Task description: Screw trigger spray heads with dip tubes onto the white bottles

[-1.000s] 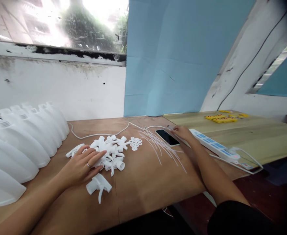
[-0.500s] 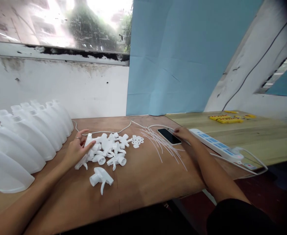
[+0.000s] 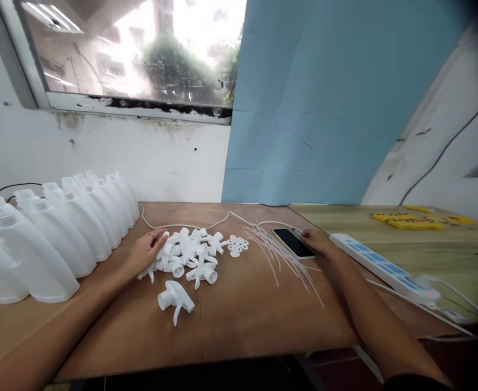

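Note:
At the left edge of a pile of white trigger sprayer heads (image 3: 190,250), my left hand (image 3: 144,252) has its thumb and fingers drawn together on a sprayer head that is mostly hidden, with a white tip showing by the fingertips. One loose sprayer head (image 3: 176,300) lies in front of the pile. My right hand (image 3: 317,241) rests beside a dark-screened phone (image 3: 294,243), fingers curled in at its right edge. A white cable passes there, and what those fingers hold, if anything, is hidden. Thin white tubes (image 3: 282,250) lie fanned out between the pile and the phone.
White bottles (image 3: 39,255) without caps stand in rows at the left. White ring-shaped pieces (image 3: 238,245) lie beside the sprayer heads. A power strip (image 3: 381,266) with a white cord (image 3: 422,309) lies at the right. Yellow pieces (image 3: 414,221) are farther back.
My left hand's spread fingers have come together at the pile's left edge. My right hand stays by the phone. The head view has shifted, showing more of the left wall and window frame.

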Demonstrator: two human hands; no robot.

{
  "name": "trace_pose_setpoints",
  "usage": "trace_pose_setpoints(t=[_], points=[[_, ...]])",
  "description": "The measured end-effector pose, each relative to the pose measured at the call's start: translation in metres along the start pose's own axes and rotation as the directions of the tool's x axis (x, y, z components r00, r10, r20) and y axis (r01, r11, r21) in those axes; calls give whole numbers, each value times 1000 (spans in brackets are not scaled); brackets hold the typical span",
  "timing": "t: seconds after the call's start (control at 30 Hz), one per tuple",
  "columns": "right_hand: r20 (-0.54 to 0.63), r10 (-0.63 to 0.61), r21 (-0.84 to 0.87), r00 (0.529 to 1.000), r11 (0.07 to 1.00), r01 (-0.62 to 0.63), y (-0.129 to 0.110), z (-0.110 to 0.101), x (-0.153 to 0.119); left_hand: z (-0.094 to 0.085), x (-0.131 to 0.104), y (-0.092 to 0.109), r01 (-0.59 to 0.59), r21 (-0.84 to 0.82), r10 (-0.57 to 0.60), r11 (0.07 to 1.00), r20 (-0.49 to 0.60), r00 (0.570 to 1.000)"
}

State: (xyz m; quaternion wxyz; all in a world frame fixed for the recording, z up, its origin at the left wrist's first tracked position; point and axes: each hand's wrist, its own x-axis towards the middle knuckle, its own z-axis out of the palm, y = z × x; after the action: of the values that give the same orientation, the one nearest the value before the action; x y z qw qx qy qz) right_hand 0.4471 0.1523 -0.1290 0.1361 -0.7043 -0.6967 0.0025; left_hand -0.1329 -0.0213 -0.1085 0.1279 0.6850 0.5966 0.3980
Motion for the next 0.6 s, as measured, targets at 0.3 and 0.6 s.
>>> trace_pose_setpoints(t=[0.3, 0.6], points=[[61, -73, 117, 995, 991, 66, 5, -5, 8, 3, -1, -3, -38, -40, 39, 998, 8, 999], [-8, -37, 105, 999, 994, 38, 4, -1, 7, 1, 0, -3, -114, -10, 115, 993, 13, 993]])
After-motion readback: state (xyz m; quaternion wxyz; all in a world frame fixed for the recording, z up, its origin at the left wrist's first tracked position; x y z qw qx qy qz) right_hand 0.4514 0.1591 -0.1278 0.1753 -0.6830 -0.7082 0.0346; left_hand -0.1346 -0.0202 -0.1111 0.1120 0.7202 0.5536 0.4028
